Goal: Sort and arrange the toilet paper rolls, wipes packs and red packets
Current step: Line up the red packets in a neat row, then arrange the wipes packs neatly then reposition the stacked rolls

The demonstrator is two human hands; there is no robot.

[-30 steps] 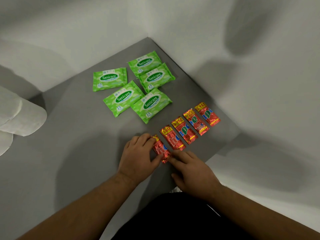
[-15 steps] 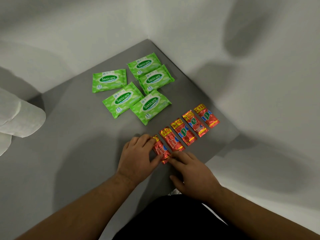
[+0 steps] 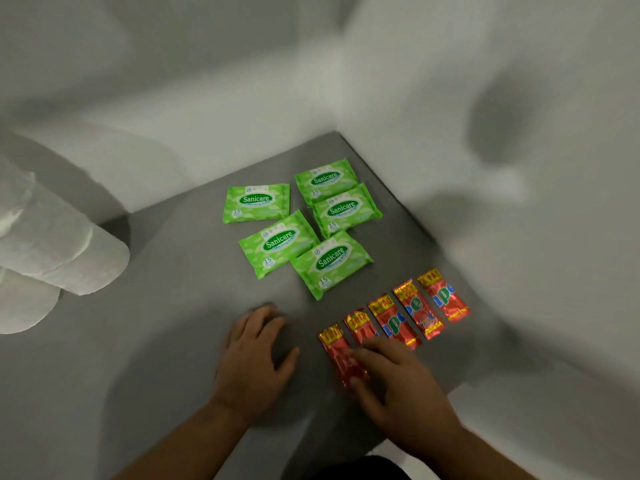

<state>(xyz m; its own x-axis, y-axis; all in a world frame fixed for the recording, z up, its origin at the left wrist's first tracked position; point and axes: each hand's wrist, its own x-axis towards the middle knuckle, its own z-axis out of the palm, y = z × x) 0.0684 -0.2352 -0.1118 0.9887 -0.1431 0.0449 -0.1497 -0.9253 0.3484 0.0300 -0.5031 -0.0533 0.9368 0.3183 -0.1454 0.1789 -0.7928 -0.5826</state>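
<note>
R hand [image 3: 398, 386] — on red pkt [image 3: 333, 342]

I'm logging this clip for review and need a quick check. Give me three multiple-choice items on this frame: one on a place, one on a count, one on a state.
1. Where do the toilet paper rolls lie? A) the table's left side B) its far corner C) its right edge
2. How many green Sanicare wipes packs are there? A) three B) five C) seven
3. Which hand touches the nearest red packet? A) left only B) right only C) both
Key: 1 A, they sit far left; 2 B, five lie clustered; 3 B, the right hand rests on it, the left hand on bare table.
</note>
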